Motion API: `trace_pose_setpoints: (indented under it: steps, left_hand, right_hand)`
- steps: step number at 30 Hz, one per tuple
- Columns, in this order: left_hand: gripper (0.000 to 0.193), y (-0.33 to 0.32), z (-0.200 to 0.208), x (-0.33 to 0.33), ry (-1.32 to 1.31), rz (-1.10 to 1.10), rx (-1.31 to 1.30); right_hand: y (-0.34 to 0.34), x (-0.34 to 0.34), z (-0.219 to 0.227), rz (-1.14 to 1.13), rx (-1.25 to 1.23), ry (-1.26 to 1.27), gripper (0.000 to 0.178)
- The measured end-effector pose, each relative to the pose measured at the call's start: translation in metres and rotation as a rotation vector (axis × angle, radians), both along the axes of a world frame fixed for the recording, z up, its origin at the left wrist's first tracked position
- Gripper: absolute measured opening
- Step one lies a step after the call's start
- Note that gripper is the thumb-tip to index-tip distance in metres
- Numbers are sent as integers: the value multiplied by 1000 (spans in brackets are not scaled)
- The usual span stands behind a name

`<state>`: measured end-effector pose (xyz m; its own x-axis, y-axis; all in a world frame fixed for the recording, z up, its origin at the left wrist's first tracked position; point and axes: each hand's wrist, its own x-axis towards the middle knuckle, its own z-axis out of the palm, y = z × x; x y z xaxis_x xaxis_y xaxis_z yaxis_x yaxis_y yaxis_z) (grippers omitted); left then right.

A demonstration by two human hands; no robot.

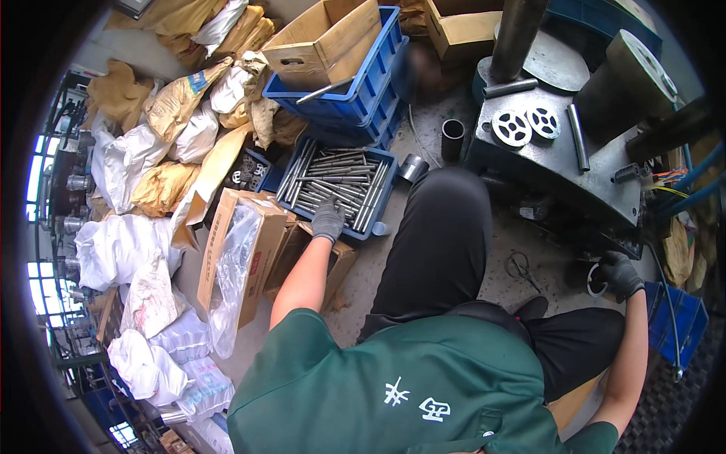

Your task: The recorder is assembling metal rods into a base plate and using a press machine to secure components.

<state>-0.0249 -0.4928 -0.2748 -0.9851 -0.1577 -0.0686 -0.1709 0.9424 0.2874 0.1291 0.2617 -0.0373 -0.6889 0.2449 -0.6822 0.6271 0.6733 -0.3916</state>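
Note:
My left hand (328, 220), in a grey glove, reaches over the near edge of a blue bin (388, 181) full of loose metal rods (333, 178). Its fingers are bunched together among the rods and seem closed on one of them; their tips are partly hidden. Far to the right and low down, my right hand (622, 277), in a dark glove, is closed on a short metal tube (597, 281) whose bright round rim faces left. A similar tube (452, 131) stands upright on the floor beyond my knee, and another tube (412, 168) lies beside the bin.
At right a steel machine table (541, 166) carries two slotted discs (512, 127), loose rods and thick cylinders. Stacked blue crates (370, 106) stand behind the bin. Sacks (181, 129) and an open carton (242, 250) crowd the left. Scissors (522, 268) lie on the floor.

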Motion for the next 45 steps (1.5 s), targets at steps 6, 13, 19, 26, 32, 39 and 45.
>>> trace_pose_setpoints:
  steps: [6, 13, 19, 26, 32, 39, 45]
  left_hand:
    - [53, 3, -9, -56, -356, 55, -35]
    - [53, 8, -26, -60, -228, 172, 119]
    - [53, 33, -15, -40, -207, 140, -49]
    - [60, -13, -14, -67, -484, -79, -147]
    - [57, -10, -27, -59, -358, 125, 38]
    - [33, 24, -26, 7, 87, 238, 417]
    - [14, -2, 44, -21, 596, 302, 731]
  right_hand:
    - [-1, 17, 24, -157, 9, -124, 48]
    - [27, 21, 13, 62, 175, -425, 74]
    - [42, 36, 0, 91, -11, -190, 66]
    - [51, 49, -15, 3, -147, -2, 47]
    - [78, 68, -33, -58, -228, 32, 32]
    - [29, 45, 9, -59, -63, 103, 29]
    - [-20, 18, 44, 502, 147, 596, 21]
